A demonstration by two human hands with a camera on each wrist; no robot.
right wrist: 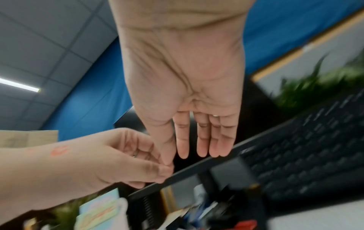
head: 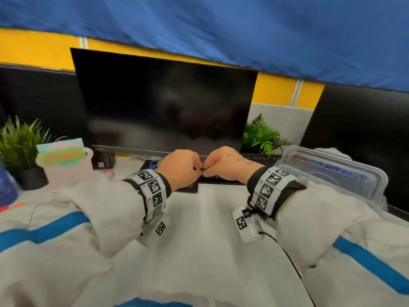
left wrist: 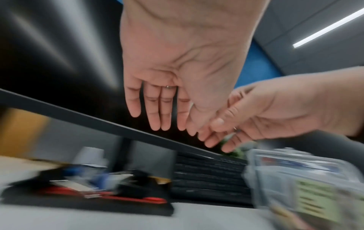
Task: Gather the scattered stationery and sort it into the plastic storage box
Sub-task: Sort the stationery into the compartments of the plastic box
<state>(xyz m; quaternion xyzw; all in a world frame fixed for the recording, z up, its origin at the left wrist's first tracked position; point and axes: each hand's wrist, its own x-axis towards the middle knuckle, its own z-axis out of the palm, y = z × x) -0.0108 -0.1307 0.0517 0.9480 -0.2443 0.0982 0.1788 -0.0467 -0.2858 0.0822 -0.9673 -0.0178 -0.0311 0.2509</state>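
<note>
My left hand (head: 196, 167) and right hand (head: 207, 170) meet fingertip to fingertip above the desk, in front of the monitor. Together they pinch a small dark item (head: 201, 168), too small to identify. In the left wrist view my left hand (left wrist: 185, 124) has its other fingers straight and my right hand (left wrist: 216, 124) touches its thumb side. The right wrist view shows my right hand (right wrist: 171, 155) against my left hand (right wrist: 157, 171); the item is hidden there. The clear plastic storage box (head: 332, 171) lies at the right, lid on. Blurred loose stationery (left wrist: 98, 186) lies on a black mat.
A dark monitor (head: 166, 107) stands behind my hands, with a black keyboard (left wrist: 208, 175) beneath it. Potted plants stand at the left (head: 20, 147) and right (head: 261, 136). A colourful card (head: 64, 156) sits at the left. A second dark screen (head: 358, 134) is at far right.
</note>
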